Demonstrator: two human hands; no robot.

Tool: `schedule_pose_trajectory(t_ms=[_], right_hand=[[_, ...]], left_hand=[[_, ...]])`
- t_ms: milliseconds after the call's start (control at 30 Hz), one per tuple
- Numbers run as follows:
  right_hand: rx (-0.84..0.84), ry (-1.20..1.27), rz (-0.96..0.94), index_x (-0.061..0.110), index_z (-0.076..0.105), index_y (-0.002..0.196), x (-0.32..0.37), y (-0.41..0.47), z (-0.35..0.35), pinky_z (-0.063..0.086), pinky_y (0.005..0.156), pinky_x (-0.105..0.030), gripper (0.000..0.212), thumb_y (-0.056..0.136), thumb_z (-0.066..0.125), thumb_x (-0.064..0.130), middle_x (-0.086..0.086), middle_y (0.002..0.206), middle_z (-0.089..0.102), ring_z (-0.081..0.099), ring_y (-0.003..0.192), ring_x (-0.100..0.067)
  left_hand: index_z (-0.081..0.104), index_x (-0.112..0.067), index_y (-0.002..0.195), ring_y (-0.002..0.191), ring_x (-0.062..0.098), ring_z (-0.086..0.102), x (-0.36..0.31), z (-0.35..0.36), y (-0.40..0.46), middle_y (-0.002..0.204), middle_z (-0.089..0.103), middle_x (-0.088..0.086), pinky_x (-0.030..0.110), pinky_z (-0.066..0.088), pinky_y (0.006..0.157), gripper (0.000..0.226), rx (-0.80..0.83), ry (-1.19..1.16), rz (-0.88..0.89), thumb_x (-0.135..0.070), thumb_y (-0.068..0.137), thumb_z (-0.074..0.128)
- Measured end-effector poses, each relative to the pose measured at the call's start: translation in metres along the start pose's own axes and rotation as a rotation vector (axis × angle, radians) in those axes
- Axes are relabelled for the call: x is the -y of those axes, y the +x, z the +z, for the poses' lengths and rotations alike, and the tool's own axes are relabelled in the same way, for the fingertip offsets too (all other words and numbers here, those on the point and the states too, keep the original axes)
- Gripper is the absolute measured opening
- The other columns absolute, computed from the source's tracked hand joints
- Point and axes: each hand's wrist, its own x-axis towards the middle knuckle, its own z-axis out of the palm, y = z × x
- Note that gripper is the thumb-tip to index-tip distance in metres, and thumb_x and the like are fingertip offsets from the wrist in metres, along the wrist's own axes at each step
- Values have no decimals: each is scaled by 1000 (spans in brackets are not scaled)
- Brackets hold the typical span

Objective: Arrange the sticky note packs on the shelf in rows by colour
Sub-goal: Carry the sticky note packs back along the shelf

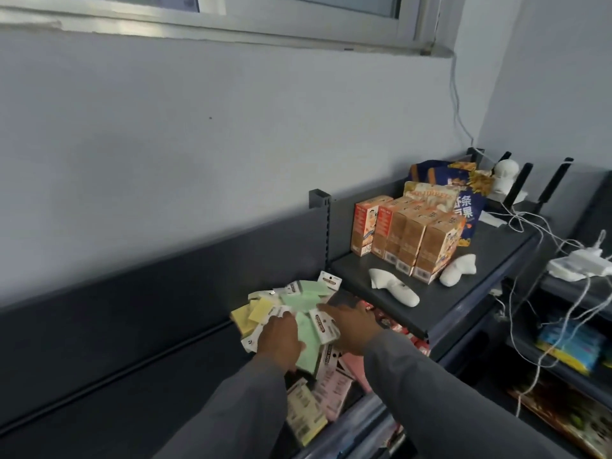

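Both hands over a loose heap of sticky note packs (pixel 298 313) on the dark shelf (pixel 159 369), left hand (pixel 280 339) resting flat on green and yellow packs with fingers together, right hand (pixel 351 326) fingers straight touching a green pack, pink packs (pixel 334 382) nearer the front edge.

The dark shelf (pixel 139 366) is free to the left of the heap of sticky note packs (pixel 298 313). To the right, an upright post (pixel 327 226) and the higher shelf (pixel 463 293) with snack boxes (pixel 407 240) block the way.
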Motion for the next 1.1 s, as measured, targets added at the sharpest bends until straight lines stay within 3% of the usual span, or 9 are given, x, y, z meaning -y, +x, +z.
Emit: schedule_pose_trajectory(t_ms=[100, 233, 333, 467, 567, 667, 833, 933, 1100], right_hand=[[-83, -1, -47, 41, 42, 144, 7, 8, -8, 27, 113, -60, 67, 83, 69, 43, -1, 147, 43, 31, 137, -37], [-293, 69, -118, 18, 70, 112, 16, 11, -14, 43, 94, -41, 31, 90, 57, 34, -8, 115, 65, 53, 110, -28], [-472, 390, -96, 9, 59, 83, 29, 11, -13, 44, 70, -36, 19, 95, 52, 23, -8, 84, 64, 58, 78, -27], [-615, 887, 43, 7, 53, 85, 50, 13, -18, 45, 62, -40, 13, 95, 52, 15, -11, 76, 61, 58, 70, -28], [-549, 1367, 70, 12, 54, 105, 75, 16, -23, 62, 65, -42, 14, 93, 59, 8, -8, 98, 67, 70, 83, -22], [-381, 1737, 52, 10, 48, 120, 107, 18, -24, 62, 60, -35, 32, 93, 61, 1, -8, 109, 66, 73, 87, -23], [-207, 1770, -124, 25, 42, 131, 174, 11, -4, 56, 55, -34, 56, 88, 61, -6, -7, 113, 65, 73, 92, -28], [-99, 1754, -210, 29, 39, 137, 211, 2, 7, 54, 50, -32, 69, 86, 59, -11, -15, 114, 64, 70, 91, -27], [56, 1793, -241, 21, 52, 130, 267, -4, 19, 60, 64, -38, 49, 89, 61, -5, -22, 123, 59, 69, 98, -34]], left_hand=[[54, -15, 129, 117, 32, 59, 7, -8, 6, 128, 58, 13, 40, 52, 94, 43, -56, -112, 30, -24, 90, 69], [52, -31, 134, 104, 26, 66, 24, -26, 6, 116, 65, 4, 37, 55, 87, 39, -185, -322, 64, -23, 97, 62], [57, -33, 129, 100, 18, 69, 41, -39, 1, 112, 70, -3, 41, 60, 86, 41, -286, -549, 106, -20, 93, 70], [58, -17, 131, 97, 20, 69, 59, -52, -11, 119, 67, 5, 46, 64, 73, 43, -334, -995, -25, -9, 92, 72], [55, -14, 129, 104, 29, 68, 71, -63, -30, 121, 65, 9, 41, 64, 64, 34, -332, -1508, -182, -5, 97, 63], [64, -15, 117, 102, 24, 68, 92, -71, -50, 119, 71, 9, 38, 56, 80, 22, -452, -1692, -255, -8, 97, 63], [64, -9, 119, 107, 28, 69, 147, -82, -94, 121, 72, 15, 46, 55, 90, 26, -584, -1686, -276, -9, 94, 68], [53, -9, 129, 108, 29, 67, 178, -94, -124, 127, 66, 15, 43, 62, 79, 42, -581, -1702, -221, 5, 92, 65], [57, -20, 132, 102, 23, 70, 231, -110, -169, 117, 71, 3, 42, 63, 73, 52, -519, -1745, -157, 9, 90, 63]])
